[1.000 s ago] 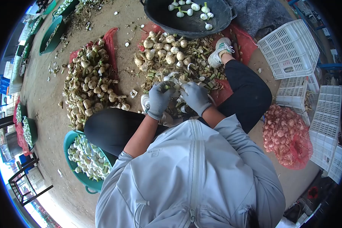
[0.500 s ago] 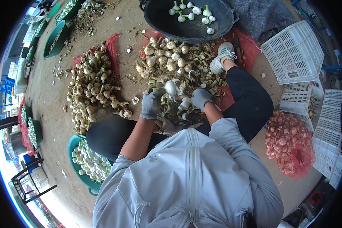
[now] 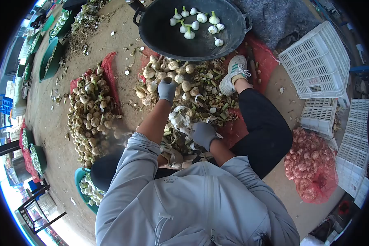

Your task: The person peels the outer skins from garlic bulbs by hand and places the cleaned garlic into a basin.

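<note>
Left hand (image 3: 167, 90), gloved, is held over the near edge of the middle heap of bulbs (image 3: 186, 85); fingers partly hidden, so grip cannot be told. Right hand (image 3: 204, 135), gloved, is placed low between the legs, beside pale skins (image 3: 178, 119); fingers are turned down, and whether anything is gripped cannot be told. Bulbs are piled between the skins and the black tub (image 3: 164, 39), in which cleaned bulbs (image 3: 189, 33) are scattered. Heap's right side is bordered by cut scraps (image 3: 213, 84) and a shoe (image 3: 235, 76); the way to the white crates (image 3: 315, 61) is blocked by the right leg (image 3: 266, 119). Net bag (image 3: 309, 164) is set near the crates. Second heap (image 3: 92, 119) is laid to the left, well apart from both hands. Green tub (image 3: 78, 180) is partly covered by the left sleeve (image 3: 131, 168).
</note>
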A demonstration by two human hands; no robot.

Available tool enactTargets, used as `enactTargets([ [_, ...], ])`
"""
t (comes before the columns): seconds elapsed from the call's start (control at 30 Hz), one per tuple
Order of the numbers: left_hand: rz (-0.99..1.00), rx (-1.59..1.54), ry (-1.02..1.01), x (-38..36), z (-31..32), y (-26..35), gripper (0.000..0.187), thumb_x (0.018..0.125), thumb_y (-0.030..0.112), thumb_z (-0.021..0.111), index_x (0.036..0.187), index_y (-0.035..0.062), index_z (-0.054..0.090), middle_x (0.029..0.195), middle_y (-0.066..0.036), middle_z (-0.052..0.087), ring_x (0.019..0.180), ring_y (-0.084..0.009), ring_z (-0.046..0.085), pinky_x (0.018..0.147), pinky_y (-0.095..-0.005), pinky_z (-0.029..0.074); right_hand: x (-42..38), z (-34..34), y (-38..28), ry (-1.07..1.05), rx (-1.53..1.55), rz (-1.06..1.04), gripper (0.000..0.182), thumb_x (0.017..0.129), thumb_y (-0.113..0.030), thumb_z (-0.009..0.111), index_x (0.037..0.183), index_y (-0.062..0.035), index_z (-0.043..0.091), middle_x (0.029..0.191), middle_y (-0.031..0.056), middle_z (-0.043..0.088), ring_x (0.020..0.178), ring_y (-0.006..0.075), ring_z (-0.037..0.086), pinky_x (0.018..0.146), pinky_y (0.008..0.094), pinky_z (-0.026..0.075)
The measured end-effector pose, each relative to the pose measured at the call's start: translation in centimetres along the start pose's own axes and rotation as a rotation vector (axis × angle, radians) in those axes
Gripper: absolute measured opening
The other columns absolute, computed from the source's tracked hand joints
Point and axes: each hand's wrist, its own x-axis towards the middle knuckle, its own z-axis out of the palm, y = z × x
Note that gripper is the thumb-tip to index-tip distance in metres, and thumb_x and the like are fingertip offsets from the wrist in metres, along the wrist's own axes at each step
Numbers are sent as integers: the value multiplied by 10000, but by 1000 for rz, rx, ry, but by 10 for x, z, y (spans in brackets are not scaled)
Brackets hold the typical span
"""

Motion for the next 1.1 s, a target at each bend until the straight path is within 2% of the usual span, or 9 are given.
enactTargets([
  [0.07,36,514,-53,-17,6,3,309,690,190,625,989,118,597,969,-193,601,912,-328,583,780,-375,470,-6,-9,-8,-18,31,1,272,777,-299,527,784,-51,638,820,188,619,780,350,602,715,439,474],
  [0.23,242,979,-185,-32,17,3,350,746,139,574,1082,145,475,1059,-209,449,945,-384,512,746,-456,469,-1,-5,-8,-15,37,3,260,777,-298,530,781,-51,613,818,187,610,769,354,593,695,448,471],
  [0.43,188,590,-296,-49,-19,1,504,612,261,688,1034,56,503,956,-189,574,907,-332,568,772,-400,472,11,-6,5,352,405,-89,212,740,-198,570,845,-18,609,807,214,584,799,362,564,710,400,450],
  [0.6,306,96,-459,-130,-64,49,478,601,112,671,1033,-1,500,895,-144,587,768,-214,589,706,-295,475,21,-1,10,465,692,-33,184,774,-167,592,796,16,602,692,201,586,654,325,585,622,377,451],
  [0.7,493,238,-449,-172,-67,65,528,577,166,662,1061,28,502,1013,-187,533,971,-353,501,849,-392,416,11,-9,-3,397,694,59,250,782,-216,620,807,33,609,650,199,591,555,298,575,541,354,445],
  [0.73,488,284,-382,-184,-68,66,534,571,166,666,1060,31,501,1021,-188,522,980,-358,489,849,-398,414,14,-5,-7,577,544,-116,248,768,-212,623,769,35,611,638,197,594,514,295,570,513,352,442],
  [0.83,506,404,-218,-213,-68,58,488,578,172,681,1019,55,507,970,-177,510,917,-366,479,810,-410,405,-2,-6,-7,288,659,0,245,736,-214,619,725,30,613,636,209,591,548,318,588,530,371,449],
  [1.0,556,628,-131,-236,-71,60,445,562,146,658,969,61,502,960,-160,501,897,-352,479,719,-420,443,-4,11,-13,407,246,-39,276,697,-256,554,629,11,580,642,217,582,629,364,589,596,437,461],
  [1.1,620,670,-84,-237,-70,58,413,571,132,647,956,77,507,957,-151,505,899,-339,483,709,-413,445,5,24,-5,465,294,-78,198,730,-164,562,651,15,589,547,166,576,479,236,585,489,357,449],
])
